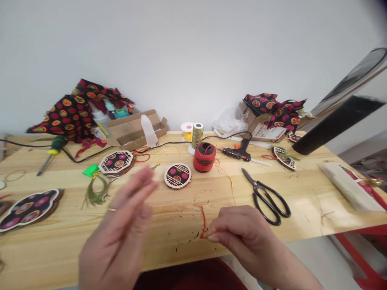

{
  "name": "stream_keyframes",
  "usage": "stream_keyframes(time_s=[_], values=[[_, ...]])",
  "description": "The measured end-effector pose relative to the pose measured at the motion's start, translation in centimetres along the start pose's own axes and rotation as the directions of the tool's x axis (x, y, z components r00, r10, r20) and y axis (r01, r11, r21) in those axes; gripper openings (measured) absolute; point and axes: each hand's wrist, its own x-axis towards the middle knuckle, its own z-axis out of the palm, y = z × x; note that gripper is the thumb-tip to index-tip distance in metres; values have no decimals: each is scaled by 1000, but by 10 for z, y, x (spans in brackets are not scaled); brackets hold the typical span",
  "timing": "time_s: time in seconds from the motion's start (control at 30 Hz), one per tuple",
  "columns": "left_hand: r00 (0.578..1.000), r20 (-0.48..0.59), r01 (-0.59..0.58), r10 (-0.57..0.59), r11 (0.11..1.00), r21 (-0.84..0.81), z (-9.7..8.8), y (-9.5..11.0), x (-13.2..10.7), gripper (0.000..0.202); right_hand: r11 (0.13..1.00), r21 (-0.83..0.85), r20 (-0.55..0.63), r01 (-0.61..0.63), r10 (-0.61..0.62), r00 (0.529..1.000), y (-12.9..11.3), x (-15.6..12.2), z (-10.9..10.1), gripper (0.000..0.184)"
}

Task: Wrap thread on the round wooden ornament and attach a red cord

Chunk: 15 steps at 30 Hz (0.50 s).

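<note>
Between the thumb and forefinger of my right hand [242,237] is pinched a short red cord [203,220], its free end pointing up and away over the table. My left hand [121,229] is raised at the left, smeared by motion, with its fingers stretched out and nothing visible in it. Beyond the hands lies a round ornament [177,176] with a wooden lattice rim and patterned fabric. A spool of red thread [204,158] stands just behind it. Black-handled scissors [266,197] lie to the right of my right hand, blades pointing away.
An octagonal ornament [117,162], a green tassel [96,190] and a cloud-shaped ornament [28,209] lie at the left. Behind are a cardboard box [136,133], a gold thread cone [197,135] and a glue gun [237,152]. A black tube [332,127] leans at right.
</note>
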Motion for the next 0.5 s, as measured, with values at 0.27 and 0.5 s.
stream_keyframes(time_s=[0.27, 0.5], values=[[762, 648, -242, -8, 924, 295, 5, -23, -9, 39, 995, -77, 87, 67, -60, 994, -4, 8, 1, 16], [653, 755, -464, 64, 822, 331, 6, -30, -4, 36, 992, -124, 112, -14, 28, 993, 2, 10, 7, 13]])
